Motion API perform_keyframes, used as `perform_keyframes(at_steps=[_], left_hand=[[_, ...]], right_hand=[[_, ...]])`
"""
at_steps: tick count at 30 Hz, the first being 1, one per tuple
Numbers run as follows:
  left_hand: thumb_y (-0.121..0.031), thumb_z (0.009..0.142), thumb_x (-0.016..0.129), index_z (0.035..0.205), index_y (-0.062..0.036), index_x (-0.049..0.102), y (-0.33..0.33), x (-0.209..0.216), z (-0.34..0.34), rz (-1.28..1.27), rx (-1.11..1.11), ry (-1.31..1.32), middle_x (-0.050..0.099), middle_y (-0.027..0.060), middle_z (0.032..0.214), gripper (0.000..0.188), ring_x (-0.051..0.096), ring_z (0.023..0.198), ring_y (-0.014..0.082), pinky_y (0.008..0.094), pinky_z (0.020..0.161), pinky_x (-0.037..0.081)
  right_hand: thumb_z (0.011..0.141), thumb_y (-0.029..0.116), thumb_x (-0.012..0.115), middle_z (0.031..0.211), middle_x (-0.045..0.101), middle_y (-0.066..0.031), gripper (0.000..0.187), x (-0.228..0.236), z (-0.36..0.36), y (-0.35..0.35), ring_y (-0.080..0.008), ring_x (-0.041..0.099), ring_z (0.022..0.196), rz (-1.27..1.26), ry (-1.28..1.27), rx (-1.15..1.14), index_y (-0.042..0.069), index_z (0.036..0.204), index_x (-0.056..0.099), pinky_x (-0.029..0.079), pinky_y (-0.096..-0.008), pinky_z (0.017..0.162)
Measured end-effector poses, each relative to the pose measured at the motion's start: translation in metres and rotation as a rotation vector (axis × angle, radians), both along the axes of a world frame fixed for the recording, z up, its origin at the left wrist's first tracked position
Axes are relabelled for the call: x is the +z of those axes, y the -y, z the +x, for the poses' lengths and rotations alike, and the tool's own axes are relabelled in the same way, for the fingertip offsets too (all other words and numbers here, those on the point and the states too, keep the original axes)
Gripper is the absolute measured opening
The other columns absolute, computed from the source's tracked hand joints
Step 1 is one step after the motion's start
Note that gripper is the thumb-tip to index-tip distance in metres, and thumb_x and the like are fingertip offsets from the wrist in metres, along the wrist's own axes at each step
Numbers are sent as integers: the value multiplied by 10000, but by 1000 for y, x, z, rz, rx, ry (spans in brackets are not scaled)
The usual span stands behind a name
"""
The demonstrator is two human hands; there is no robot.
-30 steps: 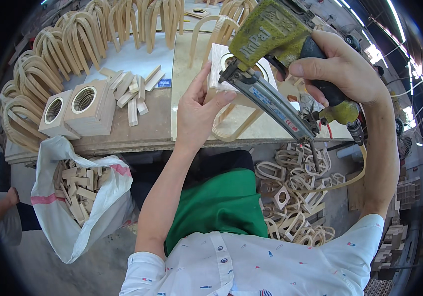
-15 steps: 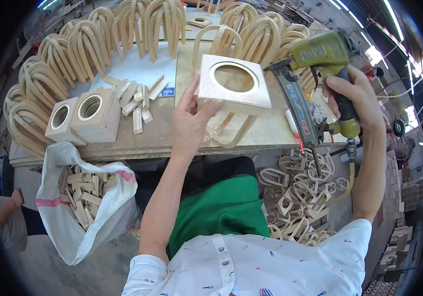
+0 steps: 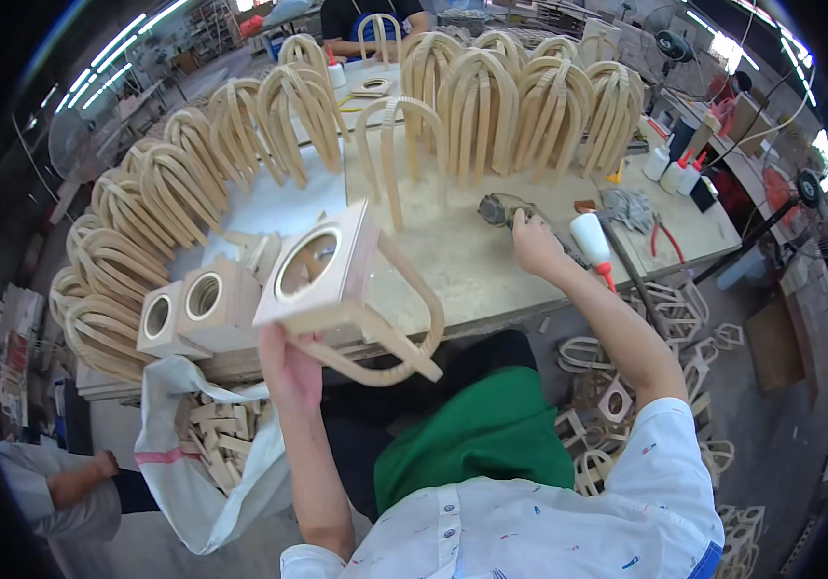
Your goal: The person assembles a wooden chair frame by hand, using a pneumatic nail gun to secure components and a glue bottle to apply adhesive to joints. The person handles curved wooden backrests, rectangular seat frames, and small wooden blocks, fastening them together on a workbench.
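My left hand grips a wooden frame from below, tilted up over the table's front edge. The frame has a square block with a round ringed hole and bent wood strips curving off its right side. Farther right, my right hand is closed on a nail gun that lies on its side on the tabletop; the palm hides part of it. Beside that hand lies a white glue bottle with a red tip. A single wooden arch frame stands beyond my hands.
Rows of bent-wood arches curve along the table's left and back. Ringed square blocks stand at left, above a white sack of wood offcuts. Red pliers and glue bottles lie right. People sit at back and lower left.
The nail gun has come down from the air onto the table with my right hand. My left hand has drawn the wooden frame left and nearer and tilted it. The view has shifted.
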State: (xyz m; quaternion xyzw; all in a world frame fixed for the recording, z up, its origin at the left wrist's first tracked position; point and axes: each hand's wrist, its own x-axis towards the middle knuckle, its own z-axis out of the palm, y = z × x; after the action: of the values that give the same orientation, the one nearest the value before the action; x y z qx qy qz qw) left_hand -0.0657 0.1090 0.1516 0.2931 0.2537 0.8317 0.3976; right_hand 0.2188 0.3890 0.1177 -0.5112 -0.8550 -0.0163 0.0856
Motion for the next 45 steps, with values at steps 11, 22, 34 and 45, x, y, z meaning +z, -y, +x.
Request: perform_keyframes(at_steps=[11, 22, 34, 45], left_hand=[[-366, 1004, 475, 1215, -58, 559, 49, -10, 36, -79, 110, 229, 652, 46, 957, 382, 539, 716, 132, 330, 733, 470], [-369, 1008, 467, 1227, -81, 550, -24, 10, 84, -48, -201, 109, 644, 48, 959, 372, 561, 748, 145, 320, 702, 487], [69, 808, 633, 1479, 1, 289, -49, -13, 305, -251, -918, -762, 587, 132, 1208, 757, 586, 1055, 192, 293, 906, 468], [-66, 923, 617, 1005, 32, 609, -17, -116, 125, -800, -612, -628, 588, 44, 822, 128, 537, 683, 98, 241, 652, 443]], right_hand=[[839, 52, 570, 1098, 570, -220, 437, -43, -21, -4, -384, 582, 981, 247, -184, 26, -30, 1256, 473, 502, -466, 791], [869, 287, 683, 1134, 622, -164, 465, 40, 77, 217, -324, 591, 1054, -157, -936, 500, -16, 1203, 568, 468, -394, 919], [967, 102, 517, 858, 622, -39, 222, -37, 172, 392, -86, 573, 764, -48, -1490, -845, -20, 1151, 541, 471, -246, 702], [848, 49, 540, 676, 567, -70, 75, -242, 355, 364, -148, 551, 555, 8, -1548, -1513, -21, 839, 566, 459, -306, 532]])
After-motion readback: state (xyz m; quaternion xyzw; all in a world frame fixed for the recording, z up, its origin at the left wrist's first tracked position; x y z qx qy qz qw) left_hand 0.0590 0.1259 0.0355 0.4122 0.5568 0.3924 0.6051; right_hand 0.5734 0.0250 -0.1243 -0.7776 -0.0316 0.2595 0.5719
